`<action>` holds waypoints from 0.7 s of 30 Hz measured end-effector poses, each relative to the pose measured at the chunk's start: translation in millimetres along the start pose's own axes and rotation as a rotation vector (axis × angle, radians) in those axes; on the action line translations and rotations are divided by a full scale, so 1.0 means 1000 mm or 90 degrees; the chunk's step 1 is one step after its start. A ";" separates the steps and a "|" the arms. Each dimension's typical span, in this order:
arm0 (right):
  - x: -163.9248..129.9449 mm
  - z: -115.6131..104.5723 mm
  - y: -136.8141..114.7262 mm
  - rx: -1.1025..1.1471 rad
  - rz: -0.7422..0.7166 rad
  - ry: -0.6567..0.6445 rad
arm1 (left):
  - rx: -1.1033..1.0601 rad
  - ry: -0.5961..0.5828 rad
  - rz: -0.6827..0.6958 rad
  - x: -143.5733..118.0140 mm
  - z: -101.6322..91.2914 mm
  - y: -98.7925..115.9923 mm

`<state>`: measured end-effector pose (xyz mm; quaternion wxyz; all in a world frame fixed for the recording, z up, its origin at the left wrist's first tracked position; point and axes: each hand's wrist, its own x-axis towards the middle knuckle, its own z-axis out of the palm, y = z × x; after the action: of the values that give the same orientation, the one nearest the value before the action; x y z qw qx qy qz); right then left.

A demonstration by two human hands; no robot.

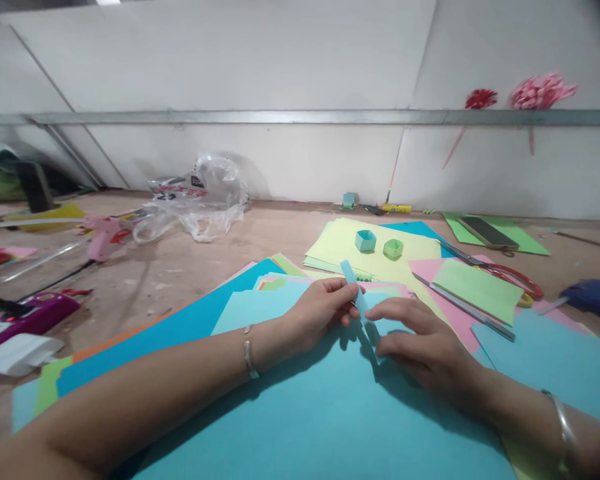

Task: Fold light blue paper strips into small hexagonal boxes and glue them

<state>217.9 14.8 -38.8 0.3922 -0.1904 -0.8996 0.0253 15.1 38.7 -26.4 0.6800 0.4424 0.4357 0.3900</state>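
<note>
A narrow light-blue paper strip stands tilted above a large blue paper sheet. My left hand pinches the strip near its middle between thumb and fingers. Fingers of my right hand touch the strip's lower end and press down on the blue sheet. Both wrists wear thin silver bangles. Two small folded paper boxes, a teal one and a green one, sit on a pale yellow sheet just beyond my hands.
Coloured sheets lie fanned over the wooden table. Red-handled scissors and a pen rest at right by a green folded sheet. A pink glue gun, a plastic bag and a purple tool lie at left. A phone lies far right.
</note>
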 end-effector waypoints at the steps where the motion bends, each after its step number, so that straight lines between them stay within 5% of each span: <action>1: 0.000 0.001 -0.001 -0.003 -0.033 -0.025 | -0.011 0.018 0.011 0.001 -0.001 0.001; 6: -0.003 0.002 -0.003 0.062 -0.084 -0.097 | -0.012 0.063 0.035 0.001 -0.001 0.005; 16: -0.001 -0.005 0.000 0.007 0.133 0.001 | 0.189 -0.005 0.092 -0.005 0.003 -0.001; 21: -0.001 -0.005 0.000 -0.030 0.021 0.000 | 0.244 0.022 0.115 -0.010 0.007 0.003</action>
<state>222.4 13.5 -36.2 0.3871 -0.2143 -0.8967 0.0104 18.5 28.4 -19.8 0.5381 0.5938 0.4723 0.3671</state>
